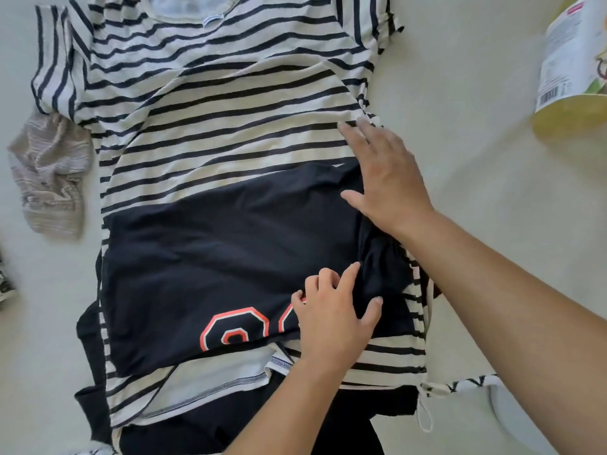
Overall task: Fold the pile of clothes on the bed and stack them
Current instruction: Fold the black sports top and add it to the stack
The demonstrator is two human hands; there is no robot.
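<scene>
Lying flat — navy shirt (230, 251) (orange numerals)

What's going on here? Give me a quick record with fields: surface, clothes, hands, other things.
surface: pale bed
clothes: striped shirt spread flat; navy shirt with orange numbers lying on it
left hand: fingers bent, pressing on navy shirt
right hand: flat, open, at the shirts' right edge
other things: beige garment at left; yellow package at right

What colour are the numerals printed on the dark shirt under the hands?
Orange-red with a white outline, on the navy shirt; shown in the head view.
</scene>
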